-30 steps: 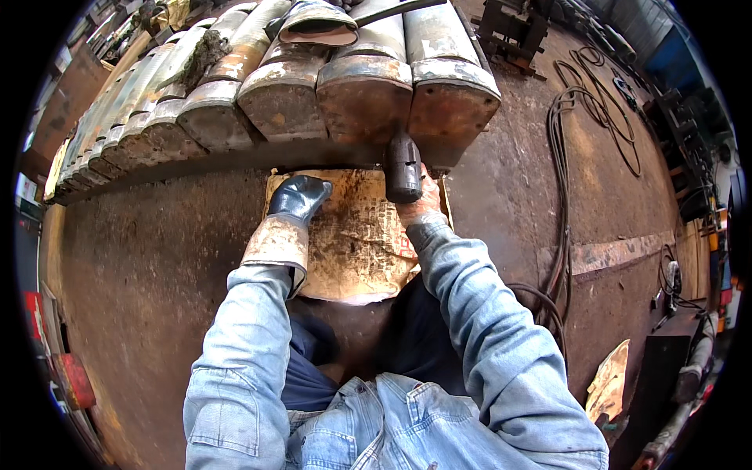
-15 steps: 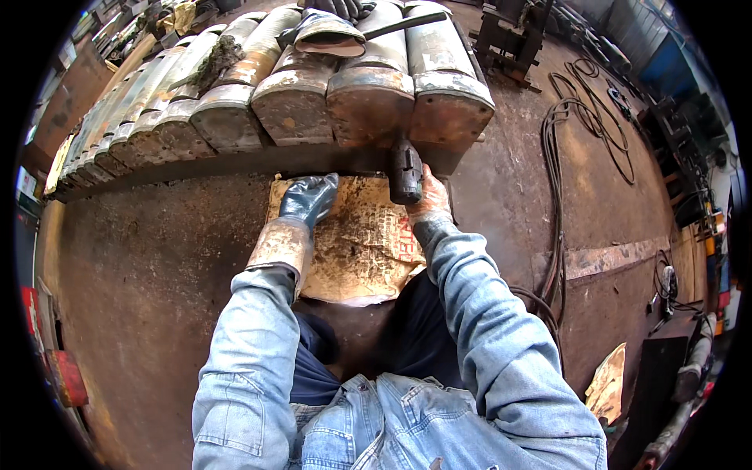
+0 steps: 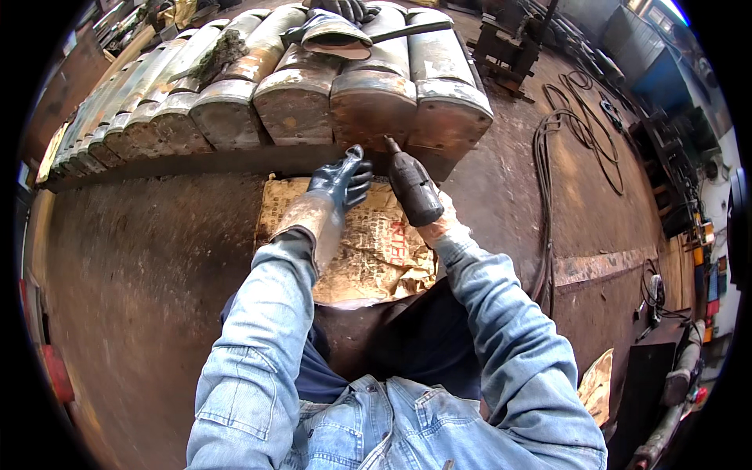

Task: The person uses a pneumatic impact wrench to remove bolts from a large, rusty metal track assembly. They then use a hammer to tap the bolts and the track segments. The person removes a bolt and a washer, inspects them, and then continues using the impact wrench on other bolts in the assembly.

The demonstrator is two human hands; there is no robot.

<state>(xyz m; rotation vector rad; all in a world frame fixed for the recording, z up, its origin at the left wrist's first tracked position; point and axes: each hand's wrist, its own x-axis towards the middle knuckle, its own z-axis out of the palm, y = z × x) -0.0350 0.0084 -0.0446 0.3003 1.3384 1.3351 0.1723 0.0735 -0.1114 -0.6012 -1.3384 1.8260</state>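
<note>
My right hand [image 3: 445,222] is wrapped round a dark cylindrical power tool [image 3: 415,188], whose narrow nose points up and left toward the row of heavy metal blocks [image 3: 373,108]. The nose tip appears just in front of the nearest block's lower face; contact cannot be made out. My left hand [image 3: 341,180], in a dark blue rubber glove with a stained pale cuff, is beside the tool with thumb raised and fingers loosely apart. It seems to hold nothing. Below both hands a dirty tan sack [image 3: 360,266] lies on the brown floor between my knees.
On the blocks lie a dark glove with a wide cuff [image 3: 337,39] and a long dark bar [image 3: 411,30]. Cables [image 3: 544,188] run along the floor at right. Farther back stands a dark metal fixture [image 3: 501,51]; pipes [image 3: 680,372] lie at the lower right.
My left hand has moved right and toward the tool, its fist loosening. The tool has tilted, its rear end swinging right and nearer me, so its nose now shows.
</note>
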